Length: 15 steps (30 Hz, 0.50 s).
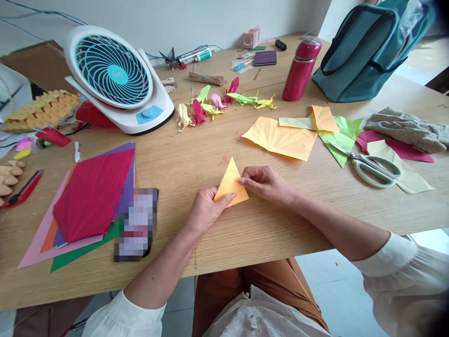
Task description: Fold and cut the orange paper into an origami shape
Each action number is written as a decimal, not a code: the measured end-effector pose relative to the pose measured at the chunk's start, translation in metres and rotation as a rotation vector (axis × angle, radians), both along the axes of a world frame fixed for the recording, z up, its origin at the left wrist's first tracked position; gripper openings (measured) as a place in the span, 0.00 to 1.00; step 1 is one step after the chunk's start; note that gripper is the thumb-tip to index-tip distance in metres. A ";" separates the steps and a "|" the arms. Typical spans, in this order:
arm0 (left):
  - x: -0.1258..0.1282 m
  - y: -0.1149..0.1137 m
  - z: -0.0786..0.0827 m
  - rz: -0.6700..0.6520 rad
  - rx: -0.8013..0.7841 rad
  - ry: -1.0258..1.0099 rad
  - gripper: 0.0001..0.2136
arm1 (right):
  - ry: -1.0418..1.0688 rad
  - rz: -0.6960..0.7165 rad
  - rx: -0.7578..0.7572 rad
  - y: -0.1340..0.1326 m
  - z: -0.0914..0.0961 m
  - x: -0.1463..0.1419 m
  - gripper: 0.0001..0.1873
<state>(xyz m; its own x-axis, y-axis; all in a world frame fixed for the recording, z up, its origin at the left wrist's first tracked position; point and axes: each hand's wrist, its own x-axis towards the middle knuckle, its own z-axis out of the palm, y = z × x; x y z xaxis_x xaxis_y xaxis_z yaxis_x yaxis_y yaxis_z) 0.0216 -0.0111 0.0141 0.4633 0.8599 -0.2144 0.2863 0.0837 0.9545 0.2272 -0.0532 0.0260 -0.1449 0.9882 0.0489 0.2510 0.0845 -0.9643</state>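
A small orange-yellow sheet of paper folded into a triangle is held between my two hands, just above the table's front part. My left hand grips its lower left side, thumb on top. At the right edge my right hand pinches the paper between thumb and curled fingers. Beyond the hands lies a larger creased orange sheet, with a small orange piece and a green sheet near it. The undersides of the fold are hidden.
Scissors lie at the right among paper scraps. Folded paper figures sit in the middle, behind them a bundle of sticks. A fan, stacked coloured paper and a phone are left; a red bottle and teal bag are back right.
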 end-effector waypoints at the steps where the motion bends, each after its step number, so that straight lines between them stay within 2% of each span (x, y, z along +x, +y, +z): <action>1: 0.000 0.001 -0.001 0.001 -0.001 -0.001 0.16 | 0.000 0.012 -0.006 0.000 0.000 0.000 0.23; 9: 0.000 0.002 0.002 0.009 -0.038 -0.027 0.16 | -0.007 0.050 0.008 0.000 -0.001 0.002 0.25; 15: 0.002 0.000 0.007 0.047 -0.104 -0.110 0.18 | -0.144 0.101 0.010 -0.001 -0.001 0.003 0.27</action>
<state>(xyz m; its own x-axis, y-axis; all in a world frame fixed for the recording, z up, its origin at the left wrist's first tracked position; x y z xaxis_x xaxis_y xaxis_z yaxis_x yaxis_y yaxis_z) 0.0236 -0.0106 0.0214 0.4490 0.8569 -0.2534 0.1739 0.1944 0.9654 0.2306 -0.0541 0.0251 -0.2496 0.9679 0.0305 0.3765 0.1260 -0.9178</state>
